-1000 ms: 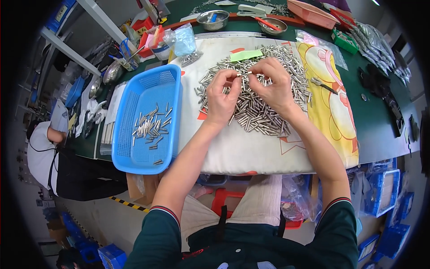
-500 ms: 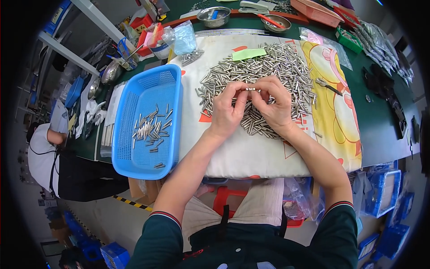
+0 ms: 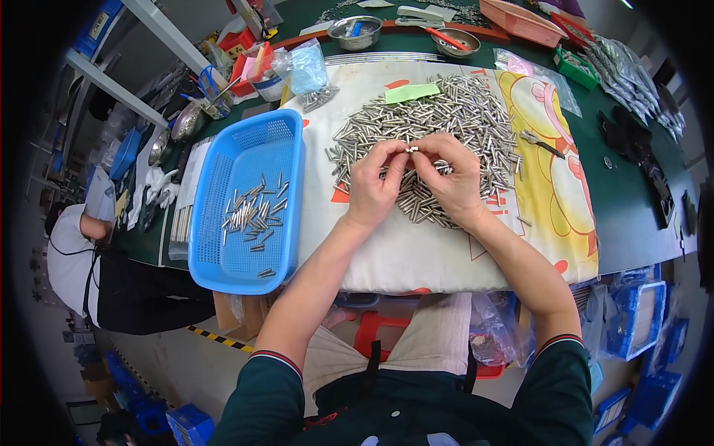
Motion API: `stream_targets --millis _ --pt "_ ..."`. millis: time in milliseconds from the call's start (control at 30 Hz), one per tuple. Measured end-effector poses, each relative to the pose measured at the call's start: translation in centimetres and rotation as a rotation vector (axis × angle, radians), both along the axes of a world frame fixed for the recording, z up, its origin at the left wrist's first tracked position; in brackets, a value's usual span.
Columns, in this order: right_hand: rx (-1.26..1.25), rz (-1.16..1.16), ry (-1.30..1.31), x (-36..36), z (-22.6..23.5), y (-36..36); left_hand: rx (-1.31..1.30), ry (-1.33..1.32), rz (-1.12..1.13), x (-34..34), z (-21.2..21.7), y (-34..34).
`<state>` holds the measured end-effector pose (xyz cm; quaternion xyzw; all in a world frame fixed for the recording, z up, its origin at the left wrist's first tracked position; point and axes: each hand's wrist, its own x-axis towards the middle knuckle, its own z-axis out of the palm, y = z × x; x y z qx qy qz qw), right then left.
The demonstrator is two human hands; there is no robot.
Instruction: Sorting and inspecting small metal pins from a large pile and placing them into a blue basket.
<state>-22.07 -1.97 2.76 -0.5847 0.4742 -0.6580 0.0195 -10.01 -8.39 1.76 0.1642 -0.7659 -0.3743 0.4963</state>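
Over a broad heap of short, shiny metal pins, my left hand and my right hand meet fingertip to fingertip. Between the pinched fingers is a small bunch of metal pins, their bright ends toward me. Both hands are closed on this bunch; how many pins it has is hard to make out. The heap lies on a padded cloth, with a pale green paper slip on top. Left of my left arm, a blue plastic basket has a loose scatter of similar pins in it.
Pliers lie right of the heap on the cloth's yellow part. Metal bowls and a pink basket stand at the back. A bag of parts lies behind the blue basket. Another person is at the far left.
My fingers have shifted around the pins, and the bunch shows fewer ends in a tighter group. Both hands stay over the heap. The whole view has moved slightly.
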Motion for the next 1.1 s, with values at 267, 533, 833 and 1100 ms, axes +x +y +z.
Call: stream_targets --millis 267,533,833,1100 --pt "0.448 0.230 -0.599 -0.6 0.6 0.5 0.645 0.068 -0.248 0.0 1.1 0.6" --pt "0.677 0.247 -0.621 -1.2 1.9 0.9 0.780 0.016 -0.269 0.3 0.9 -0.1" --pt "0.688 0.215 -0.548 -1.6 1.7 0.9 0.811 -0.003 -0.283 0.3 1.0 -0.1" --pt "0.633 0.216 -0.453 -1.6 0.7 0.4 0.854 -0.005 -0.350 0.6 1.1 -0.3"
